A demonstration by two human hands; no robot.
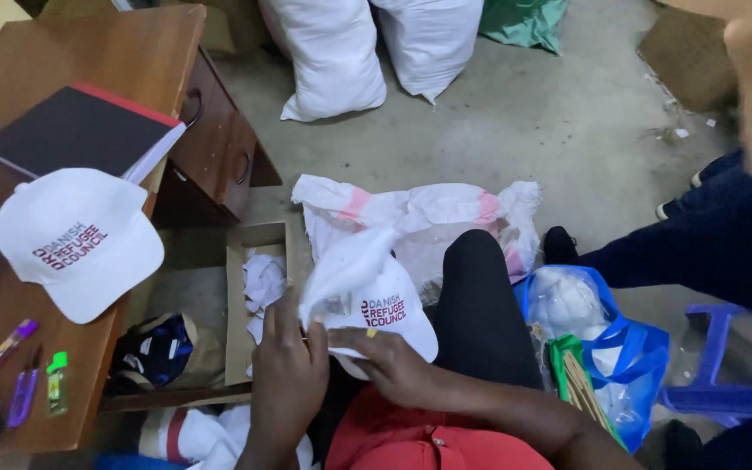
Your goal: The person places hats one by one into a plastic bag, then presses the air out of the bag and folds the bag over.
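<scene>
A white cap (367, 292) with printed lettering on its front lies across my lap. My left hand (287, 370) grips its left side, fingers curled into the fabric. My right hand (398, 365), with a yellow ring on one finger, presses on the cap's brim from below right. My leg in black (480, 313) stretches forward under the cap. A second white cap (80, 239) of the same kind rests on the wooden desk (132, 52) to my left.
A black notebook with red edge (84, 126) lies on the desk, with pens (23, 392) near its front. An open cardboard box (235, 287) holds white cloth. A white and pink sack (419, 213), a blue bag (620, 348), two white sacks (332, 52) and another person's dark-clad leg (707, 235) surround me.
</scene>
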